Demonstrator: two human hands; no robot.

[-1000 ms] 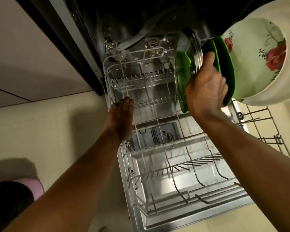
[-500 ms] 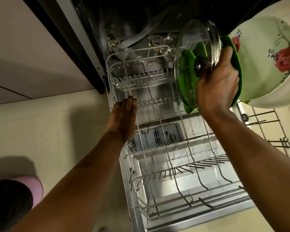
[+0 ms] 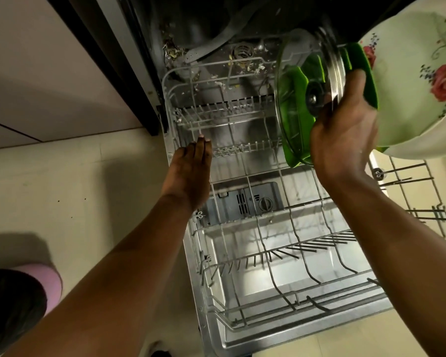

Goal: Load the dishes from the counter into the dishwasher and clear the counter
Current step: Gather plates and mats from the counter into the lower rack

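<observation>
The right hand (image 3: pixel 345 135) grips a stack on edge: a round clear glass lid (image 3: pixel 309 81), a green plastic plate (image 3: pixel 294 119) and a white floral plate (image 3: pixel 417 81), cut off at the frame's right. Its fingers are hidden behind the stack. Left of it, the left hand (image 3: pixel 191 171) rests flat, fingers extended, on the pulled-out wire dishwasher rack (image 3: pixel 268 253).

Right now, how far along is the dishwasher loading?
Done: lower rack pulled out, but empty. In hand: right hand holds a stack, glass lid, green plates, floral plate; left hand reaches toward the tines. Left: racking everything.
</observation>
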